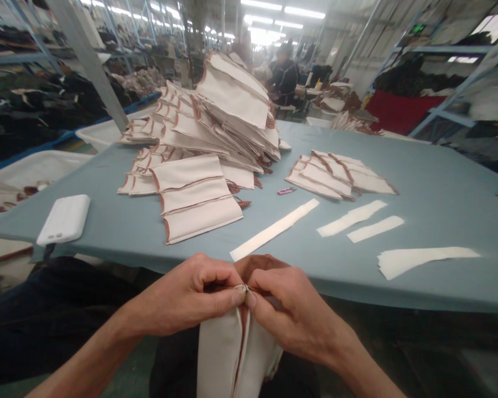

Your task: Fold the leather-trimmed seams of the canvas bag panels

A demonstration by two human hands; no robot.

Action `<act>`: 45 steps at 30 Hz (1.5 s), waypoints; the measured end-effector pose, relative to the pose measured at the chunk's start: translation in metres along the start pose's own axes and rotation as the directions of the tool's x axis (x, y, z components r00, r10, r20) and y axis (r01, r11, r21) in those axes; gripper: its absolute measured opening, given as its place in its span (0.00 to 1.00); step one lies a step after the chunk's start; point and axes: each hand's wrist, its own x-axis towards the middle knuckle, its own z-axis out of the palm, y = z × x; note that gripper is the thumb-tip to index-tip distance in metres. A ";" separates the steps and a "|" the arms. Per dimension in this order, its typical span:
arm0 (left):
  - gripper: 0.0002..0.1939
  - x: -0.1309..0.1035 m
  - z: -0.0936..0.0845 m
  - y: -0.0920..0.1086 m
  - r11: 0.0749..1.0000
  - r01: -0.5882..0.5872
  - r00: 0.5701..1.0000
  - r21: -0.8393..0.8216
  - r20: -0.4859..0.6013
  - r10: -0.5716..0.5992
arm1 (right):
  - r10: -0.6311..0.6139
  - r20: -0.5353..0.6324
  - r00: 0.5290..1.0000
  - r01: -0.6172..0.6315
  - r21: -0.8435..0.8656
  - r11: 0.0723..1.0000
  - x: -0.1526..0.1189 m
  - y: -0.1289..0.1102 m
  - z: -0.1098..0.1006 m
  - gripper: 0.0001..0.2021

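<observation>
A cream fabric piece with brown edging point(218, 354) hangs over my lap at the table's near edge. My left hand point(199, 293) pinches its top edge between thumb and fingers. Close beside it, my right hand point(288, 309) grips the same edge, the two thumb tips almost touching. Brown material point(261, 264) shows behind the fingers. On the table lie a large pile of similar cream pieces point(236, 99), one flat piece point(199, 193) in front of it, and a smaller stack point(336, 174) to the right.
Pale strips point(276, 228) and a fanned strip stack point(410, 261) lie on the blue-green table point(448, 204). Small pink snips point(286, 190) rest mid-table. A white power bank point(64, 219) is at the left edge. White bins point(50, 163) stand left; a person point(284, 74) is behind.
</observation>
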 end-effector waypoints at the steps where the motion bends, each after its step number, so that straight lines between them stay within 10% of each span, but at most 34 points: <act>1: 0.11 0.000 0.000 0.001 0.997 -0.018 1.000 0.072 -0.003 0.018 | -0.022 -0.016 1.000 0.021 -0.026 0.999 -0.001 0.001 0.001 0.14; 6: 0.10 0.002 0.006 0.009 0.924 -0.097 0.977 0.369 -0.141 0.159 | -0.087 -0.108 0.990 0.079 -0.077 0.994 -0.002 0.004 0.004 0.12; 14: 0.14 0.005 0.021 0.003 0.967 -0.019 0.991 -0.254 -0.133 -0.015 | 0.034 0.004 0.999 -0.034 0.247 0.968 0.001 -0.004 -0.006 0.15; 25: 0.24 0.014 -0.012 -0.009 0.957 0.117 0.981 -0.264 0.181 -0.070 | 0.016 0.072 0.997 -0.033 0.242 0.970 0.018 0.021 -0.010 0.11; 29: 0.25 0.012 -0.009 -0.008 0.942 0.082 0.990 -0.325 0.133 -0.041 | 0.051 0.116 0.992 -0.089 0.347 0.934 0.020 0.025 -0.014 0.11; 35: 0.22 0.013 0.009 0.007 0.859 -0.017 0.991 -0.512 -0.122 -0.053 | 0.143 -0.373 0.917 -0.130 0.060 0.990 -0.002 -0.019 -0.021 0.07; 40: 0.16 0.054 0.007 0.038 0.663 -0.218 0.948 -0.716 -0.316 -0.030 | 0.267 -0.129 0.955 -0.286 -0.170 0.943 -0.016 -0.039 -0.064 0.08; 45: 0.20 0.044 0.039 0.068 0.561 -0.085 0.980 -0.823 -0.170 -0.101 | 0.068 -0.087 0.994 -0.102 -0.469 0.878 -0.066 -0.026 -0.124 0.11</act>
